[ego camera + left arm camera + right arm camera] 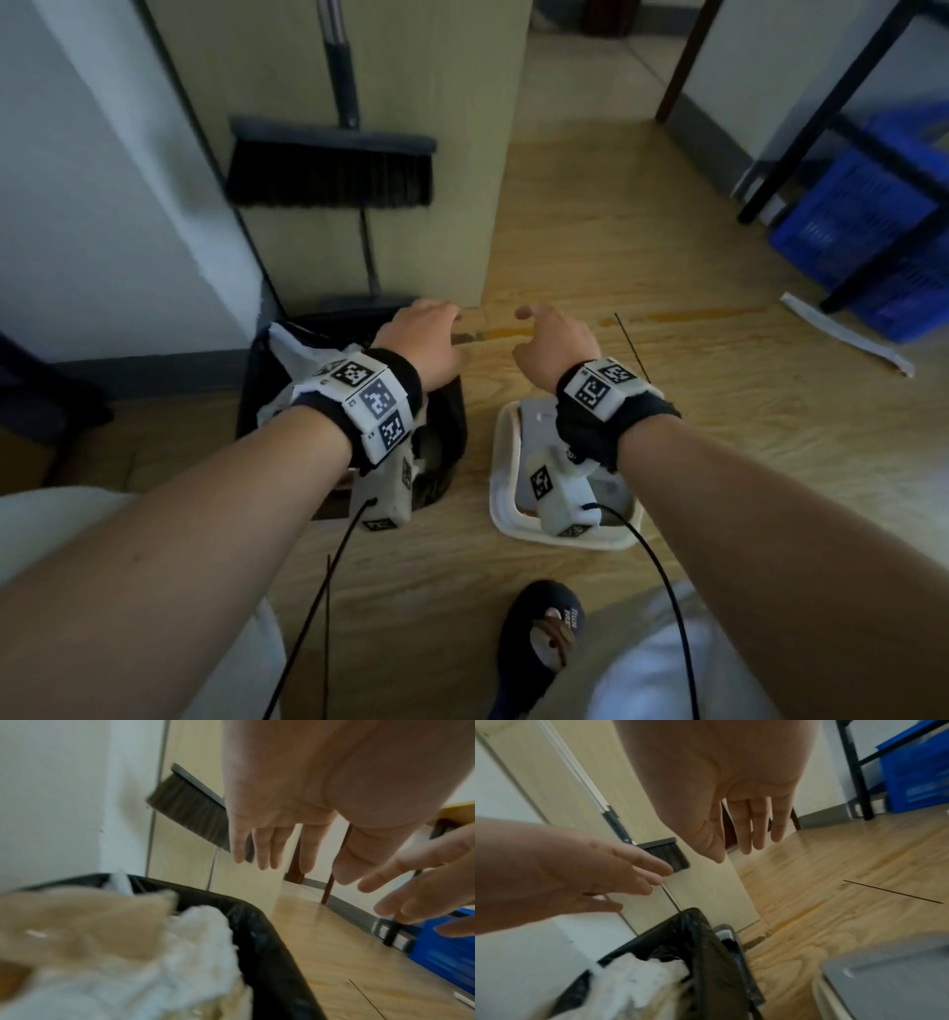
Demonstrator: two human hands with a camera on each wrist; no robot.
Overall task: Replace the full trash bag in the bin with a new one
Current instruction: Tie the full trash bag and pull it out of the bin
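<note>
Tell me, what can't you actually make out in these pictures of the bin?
- Bin: head view, left hand and wrist band cover much of it.
- Rubbish: left wrist view, too blurred to identify.
- White lid: head view, right wrist camera hides its middle.
- New bag: not seen anywhere.

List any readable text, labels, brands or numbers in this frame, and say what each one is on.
Slipper: small white print on the toe, too blurred to read.
Wrist bands: black-and-white square code markers only, no words.
Blue crate: pale label patch, blurred and unreadable.
Nothing else carries text.
</note>
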